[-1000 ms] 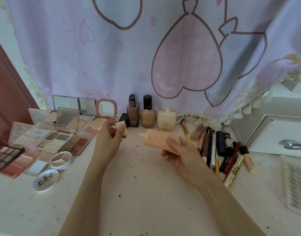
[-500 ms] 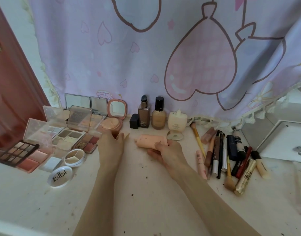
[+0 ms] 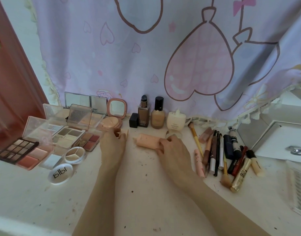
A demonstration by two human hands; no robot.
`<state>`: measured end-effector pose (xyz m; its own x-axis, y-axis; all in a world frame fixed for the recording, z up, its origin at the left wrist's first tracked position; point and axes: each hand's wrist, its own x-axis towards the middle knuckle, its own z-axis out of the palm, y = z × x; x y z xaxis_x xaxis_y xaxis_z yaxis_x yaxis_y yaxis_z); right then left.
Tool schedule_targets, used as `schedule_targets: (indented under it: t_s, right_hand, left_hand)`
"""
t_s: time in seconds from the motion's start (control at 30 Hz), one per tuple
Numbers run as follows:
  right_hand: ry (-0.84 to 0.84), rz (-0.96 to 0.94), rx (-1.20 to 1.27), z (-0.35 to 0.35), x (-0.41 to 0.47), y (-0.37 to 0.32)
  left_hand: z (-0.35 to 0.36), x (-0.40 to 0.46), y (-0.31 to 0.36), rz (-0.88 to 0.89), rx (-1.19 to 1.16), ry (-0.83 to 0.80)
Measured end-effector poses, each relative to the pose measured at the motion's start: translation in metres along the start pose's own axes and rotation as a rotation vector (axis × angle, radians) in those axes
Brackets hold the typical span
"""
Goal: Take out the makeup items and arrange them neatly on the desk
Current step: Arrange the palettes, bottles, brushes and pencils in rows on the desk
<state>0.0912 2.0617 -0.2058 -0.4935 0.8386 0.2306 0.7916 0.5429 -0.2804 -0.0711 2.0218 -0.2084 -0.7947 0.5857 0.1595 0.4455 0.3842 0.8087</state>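
A peach-pink tube (image 3: 147, 142) lies on the white desk (image 3: 146, 193), its nozzle pointing left. My right hand (image 3: 173, 150) grips its right end. My left hand (image 3: 112, 143) holds a small cream makeup sponge (image 3: 124, 133) between thumb and fingers, low over the desk beside the round powder compact (image 3: 110, 124). Open eyeshadow palettes (image 3: 69, 133) and small round pots (image 3: 74, 154) fill the left side. Foundation bottles (image 3: 143, 114) stand at the back. Brushes, pencils and tubes (image 3: 218, 150) lie in a row on the right.
A pink and lilac curtain (image 3: 146, 57) hangs behind the desk. A red-brown door (image 3: 8, 91) is at the left. A white drawer unit (image 3: 282, 142) with a metal handle stands at the right, a ribbed white tray (image 3: 299, 189) in front of it.
Both hands have dropped from mid-air to the desk. The right hand has laid the pink tube down flat; the left hand has carried the sponge down toward the compact. The camera view has shifted left.
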Motion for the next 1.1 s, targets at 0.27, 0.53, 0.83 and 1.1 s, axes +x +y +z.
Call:
schedule_targets:
  t_s: [0.27, 0.53, 0.83, 1.1]
  right_hand:
    - [-0.024, -0.296, -0.053, 0.013, 0.010, -0.008]
    - [-0.010, -0.245, -0.021, 0.017, 0.029, -0.018]
    - [-0.019, -0.207, 0.030, 0.020, 0.041, -0.021]
    - [-0.069, -0.289, 0.023, 0.011, 0.031, -0.015]
  left_hand:
    - [0.002, 0.002, -0.004, 0.038, -0.005, 0.015]
    - [0.003, 0.003, -0.005, 0.073, 0.020, 0.004]
    - [0.002, 0.002, -0.005, 0.074, 0.015, 0.002]
    - [0.001, 0.001, -0.002, 0.106, 0.091, -0.003]
